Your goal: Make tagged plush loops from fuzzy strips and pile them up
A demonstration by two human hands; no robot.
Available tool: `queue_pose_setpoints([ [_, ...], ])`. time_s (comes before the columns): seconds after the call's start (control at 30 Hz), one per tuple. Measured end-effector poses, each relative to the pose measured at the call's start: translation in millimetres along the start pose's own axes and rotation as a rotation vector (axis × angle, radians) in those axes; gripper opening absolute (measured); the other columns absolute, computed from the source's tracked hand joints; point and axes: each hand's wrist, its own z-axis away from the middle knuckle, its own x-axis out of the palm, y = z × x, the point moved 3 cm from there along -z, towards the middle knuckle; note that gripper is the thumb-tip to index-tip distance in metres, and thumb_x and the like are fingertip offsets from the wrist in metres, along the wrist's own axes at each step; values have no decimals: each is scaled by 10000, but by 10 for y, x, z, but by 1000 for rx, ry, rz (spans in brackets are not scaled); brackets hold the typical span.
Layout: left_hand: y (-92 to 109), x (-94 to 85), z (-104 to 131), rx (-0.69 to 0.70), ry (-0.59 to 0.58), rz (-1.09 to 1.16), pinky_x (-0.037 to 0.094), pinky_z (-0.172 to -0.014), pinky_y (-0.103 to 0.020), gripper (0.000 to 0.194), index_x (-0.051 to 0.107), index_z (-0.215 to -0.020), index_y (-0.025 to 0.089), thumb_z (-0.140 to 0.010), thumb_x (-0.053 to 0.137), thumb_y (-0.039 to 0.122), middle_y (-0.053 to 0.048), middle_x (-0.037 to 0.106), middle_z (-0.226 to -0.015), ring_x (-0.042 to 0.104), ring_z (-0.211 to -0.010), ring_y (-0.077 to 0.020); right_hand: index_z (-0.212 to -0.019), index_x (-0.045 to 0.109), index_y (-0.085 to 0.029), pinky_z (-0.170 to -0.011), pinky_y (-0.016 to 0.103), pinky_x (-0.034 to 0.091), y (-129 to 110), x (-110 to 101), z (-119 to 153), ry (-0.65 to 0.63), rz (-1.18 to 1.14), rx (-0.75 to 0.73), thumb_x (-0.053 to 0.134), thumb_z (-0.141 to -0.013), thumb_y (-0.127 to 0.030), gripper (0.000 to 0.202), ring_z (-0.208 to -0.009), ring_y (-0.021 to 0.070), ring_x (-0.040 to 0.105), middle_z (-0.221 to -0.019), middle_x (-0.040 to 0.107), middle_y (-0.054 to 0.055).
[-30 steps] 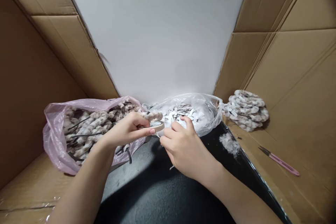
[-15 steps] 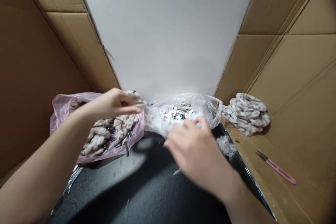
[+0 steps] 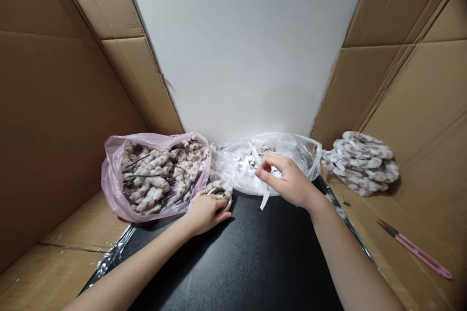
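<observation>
My left hand [image 3: 208, 213] rests low over the black tabletop, its fingers curled on a fluffy grey-white ring [image 3: 222, 187] with a shiny metal hoop at its middle; part of the ring is hidden under the fingers. My right hand [image 3: 286, 177] is raised in front of the clear plastic bag, thumb and fingertips pinching a thin white strip [image 3: 265, 197] that hangs down. Inside the clear bag [image 3: 233, 177] lie many small white and dark pieces. Left of my left hand, an open pink plastic bag [image 3: 116, 199] contains fluffy brown-white pieces [image 3: 155, 167] with dark cords.
A stack of fluffy grey-white rings [image 3: 365, 163] leans at the right cardboard wall [image 3: 426, 121]. Pink-handled thread snips [image 3: 416, 249] lie on the cardboard at right. The black work surface [image 3: 237, 262] has shiny film along its edges. A pale panel [image 3: 237, 48] stands behind the bags.
My left hand has come down from above the pink bag to the black surface with the ring. My right hand has lifted, and the white strip now shows in its fingers. The view has shifted.
</observation>
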Motion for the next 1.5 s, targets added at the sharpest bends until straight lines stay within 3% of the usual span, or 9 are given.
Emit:
queue_pose_setpoints([
  [0.2, 59, -666, -171, -91, 112, 355, 457, -662, -297, 255, 465, -1087, 193, -896, 395, 348, -18, 598, -813, 566, -708, -183, -636, 428, -189, -663, 265, 352, 146, 76, -54, -11, -67, 30, 489, -938, -335, 341, -684, 131, 453, -685, 455, -22],
  [0.3, 174, -848, -339, -122, 278, 627, 428, -610, -262, 149, 398, -919, 214, -901, 312, 336, 35, 469, -696, 477, -623, -143, -622, 419, -190, -662, 261, 352, 181, 120, -70, -3, -120, 1, 484, -939, -327, 351, -669, 128, 447, -657, 443, -27],
  [0.53, 598, -635, -594, -17, 249, 1002, 422, -603, -253, 342, 461, -803, 196, -881, 404, 524, 14, 483, -692, 484, -628, -136, -629, 474, -186, -667, 262, 363, 138, 116, -45, 45, -61, -76, 517, -924, -256, 307, -667, 127, 462, -665, 472, -22],
  [0.7, 668, -595, -534, 28, 268, 1312, 379, -572, -224, 315, 525, -814, 171, -840, 586, 479, 22, 475, -674, 443, -609, -112, -643, 525, -188, -689, 277, 388, 88, 158, -46, 30, -29, -118, 525, -921, -246, 284, -687, 138, 493, -679, 506, -9],
  [0.83, 634, -540, -477, 5, 258, 1352, 331, -523, -195, 319, 540, -922, 174, -870, 573, 486, 48, 411, -637, 393, -572, -97, -635, 511, -197, -740, 296, 422, 101, 261, -47, 208, -132, -107, 605, -870, -291, 270, -742, 155, 543, -726, 561, 3],
  [0.97, 685, -491, -403, -26, 237, 1346, 373, -559, -194, 346, 448, -1083, 236, -882, 571, 489, 63, 462, -675, 438, -568, -93, -869, 557, -221, -870, 350, 451, 144, 396, -29, 358, -252, 36, 722, -759, -282, 207, -926, 196, 616, -994, 660, 34],
  [1.13, 758, -456, -372, -3, 107, 1349, 440, -761, -263, 368, 413, -1128, 243, -901, 541, 503, 14, 569, -838, 550, -738, -122, -849, 466, -228, -769, 326, 523, 181, 427, -9, 360, -436, 204, 749, -718, -249, 312, -844, 183, 663, -916, 692, 11],
  [1.23, 745, -428, -393, -51, 42, 1388, 417, -701, -247, 355, 410, -1078, 238, -899, 511, 527, 46, 528, -732, 504, -656, -111, -831, 434, -228, -691, 311, 537, 217, 417, -8, 313, -500, 292, 736, -713, -224, 325, -733, 168, 666, -787, 685, -20],
  [1.5, 739, -424, -402, -74, -60, 1444, 362, -627, -235, 182, 378, -864, 233, -762, 524, 270, 57, 480, -673, 466, -630, -118, -835, 429, -224, -678, 325, 537, 236, 425, -24, 304, -538, 348, 792, -648, -283, 413, -728, 178, 667, -806, 700, -3],
])
